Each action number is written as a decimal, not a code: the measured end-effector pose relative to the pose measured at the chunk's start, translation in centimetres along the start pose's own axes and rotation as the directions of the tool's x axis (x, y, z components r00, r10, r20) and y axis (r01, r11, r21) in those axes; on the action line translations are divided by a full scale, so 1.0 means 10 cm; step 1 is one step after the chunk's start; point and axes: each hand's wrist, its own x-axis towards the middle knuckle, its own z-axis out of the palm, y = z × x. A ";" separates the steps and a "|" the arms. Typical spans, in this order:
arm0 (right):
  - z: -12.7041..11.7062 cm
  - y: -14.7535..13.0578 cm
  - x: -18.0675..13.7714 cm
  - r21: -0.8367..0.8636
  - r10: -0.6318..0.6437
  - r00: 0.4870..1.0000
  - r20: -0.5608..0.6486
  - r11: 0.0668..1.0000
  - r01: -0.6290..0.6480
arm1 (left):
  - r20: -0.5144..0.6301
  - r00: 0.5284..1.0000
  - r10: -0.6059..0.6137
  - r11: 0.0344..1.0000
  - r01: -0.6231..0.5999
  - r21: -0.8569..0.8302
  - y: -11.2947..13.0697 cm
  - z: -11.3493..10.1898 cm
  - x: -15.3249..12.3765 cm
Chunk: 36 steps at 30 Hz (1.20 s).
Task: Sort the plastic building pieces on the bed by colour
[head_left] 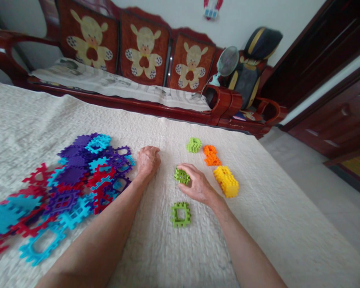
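Note:
My right hand (196, 185) grips a green interlocking plastic tile (181, 176), thumb and fingers on its edges, low over the cloth. Just below it on the table lies a single green frame tile (180, 215) with an open middle. My left hand (149, 160) rests on the cloth with its fingers curled under, beside a mixed heap of tiles; whether anything is inside it is hidden. Beyond the right hand sit a light green stack (194, 145), some orange tiles (211, 155) and a yellow stack (226, 181) lying on its side.
The heap of purple tiles (72, 175), blue tiles (75, 213) and red tiles (37, 175) spreads over the left of the table's cream cloth (156, 248). Behind the table stands a wooden sofa (219, 106) with bear-patterned cushions (145, 52). A fan (228, 62) is near its right end.

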 end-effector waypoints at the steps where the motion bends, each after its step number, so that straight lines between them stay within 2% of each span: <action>1: 0.00 0.00 -0.01 0.006 -0.005 1.000 0.010 1.000 0.005 | 0.000 1.000 -0.001 1.000 0.001 -0.001 0.00 0.00 0.00; 7: 0.02 -0.09 0.00 0.055 -0.045 0.997 0.060 0.998 0.042 | -0.001 1.000 0.014 1.000 -0.014 -0.014 0.00 0.00 -0.01; 10: 0.03 -0.09 0.02 0.052 -0.025 1.000 -0.004 0.998 0.025 | 0.004 1.000 0.014 1.000 -0.014 -0.011 0.01 -0.01 -0.01; 12: 0.02 -0.03 0.04 0.048 0.034 0.991 -0.129 0.998 -0.028 | 0.009 1.000 0.011 1.000 -0.011 -0.012 0.01 -0.01 -0.01; 15: -0.02 0.14 0.06 0.092 0.223 0.928 -0.298 0.975 -0.204 | 0.008 1.000 0.000 1.000 0.000 -0.010 0.01 -0.01 -0.01; 17: -0.04 0.27 0.05 0.143 0.353 0.877 -0.327 0.935 -0.323 | 0.011 1.000 -0.003 1.000 0.003 -0.006 0.01 -0.01 -0.01; 19: -0.04 0.38 0.04 0.164 0.431 0.844 -0.319 0.902 -0.399 | 0.013 1.000 0.000 1.000 0.000 -0.001 0.01 -0.01 -0.01; 21: -0.03 0.46 0.02 0.140 0.452 0.828 -0.330 0.891 -0.431 | 0.013 1.000 0.003 1.000 -0.003 0.002 0.01 -0.01 -0.01; 25: -0.02 0.53 -0.01 -0.008 0.398 0.826 -0.400 0.899 -0.437 | 0.015 1.000 0.008 1.000 -0.009 0.002 0.02 -0.04 -0.02; 30: -0.01 0.48 -0.01 -0.127 0.416 0.833 -0.364 0.864 -0.487 | 0.025 1.000 0.001 1.000 -0.001 -0.005 0.04 -0.06 -0.03; 33: -0.03 0.38 0.03 -0.211 0.480 0.830 -0.285 0.813 -0.543 | 0.024 1.000 0.000 1.000 0.000 -0.011 0.04 -0.05 -0.03; 36: -0.08 0.28 0.07 -0.291 0.500 0.841 -0.209 0.789 -0.541 | 0.026 1.000 0.005 1.000 -0.005 -0.009 0.03 -0.05 -0.02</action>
